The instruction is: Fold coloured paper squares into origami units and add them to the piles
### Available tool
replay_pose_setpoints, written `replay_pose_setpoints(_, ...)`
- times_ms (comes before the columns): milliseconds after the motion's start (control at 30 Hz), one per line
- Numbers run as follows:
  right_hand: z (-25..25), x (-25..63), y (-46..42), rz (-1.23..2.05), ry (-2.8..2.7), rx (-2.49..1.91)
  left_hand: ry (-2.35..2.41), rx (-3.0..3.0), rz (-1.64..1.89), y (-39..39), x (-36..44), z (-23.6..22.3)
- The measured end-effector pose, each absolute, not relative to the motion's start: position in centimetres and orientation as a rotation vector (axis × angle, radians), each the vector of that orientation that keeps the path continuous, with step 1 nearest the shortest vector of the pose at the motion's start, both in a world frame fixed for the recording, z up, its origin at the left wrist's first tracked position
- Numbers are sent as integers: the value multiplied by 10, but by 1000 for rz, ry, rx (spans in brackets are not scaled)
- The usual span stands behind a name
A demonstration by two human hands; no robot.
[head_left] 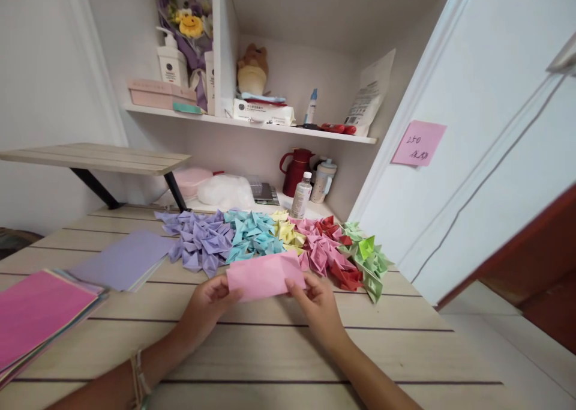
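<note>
Between my two hands is a folded pink sheet of paper (265,276), held just above the table. My left hand (211,299) pinches its left end between thumb and fingers. At the right end, my right hand (318,305) grips it the same way, thumb on the near face. Behind the paper lie heaps of folded paper pieces sorted by colour: purple pieces (202,242), blue pieces (252,233), yellow pieces (288,230), pink pieces (321,248) mixed with red ones, and green pieces (371,266).
On the left lie a stack of pink sheets (45,314) and a stack of purple sheets (128,257). A small raised shelf (99,158) stands behind them. Beyond the folded pieces are a clear bottle (301,197), a red jug (297,171) and a tumbler (323,182).
</note>
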State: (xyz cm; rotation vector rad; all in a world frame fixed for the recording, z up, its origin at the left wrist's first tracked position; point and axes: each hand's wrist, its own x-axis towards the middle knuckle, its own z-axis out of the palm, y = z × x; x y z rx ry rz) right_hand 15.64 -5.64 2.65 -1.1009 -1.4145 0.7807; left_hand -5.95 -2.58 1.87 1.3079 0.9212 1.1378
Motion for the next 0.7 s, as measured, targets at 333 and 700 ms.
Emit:
replay_pose_setpoints(333, 19, 147, -61, 926, -1268, -1012, 699, 1416, 1028, -40, -61, 21)
replay_pose_setpoints(700, 33, 152, -69, 589, -1951, -957, 855, 1613, 1045, -34, -62, 15)
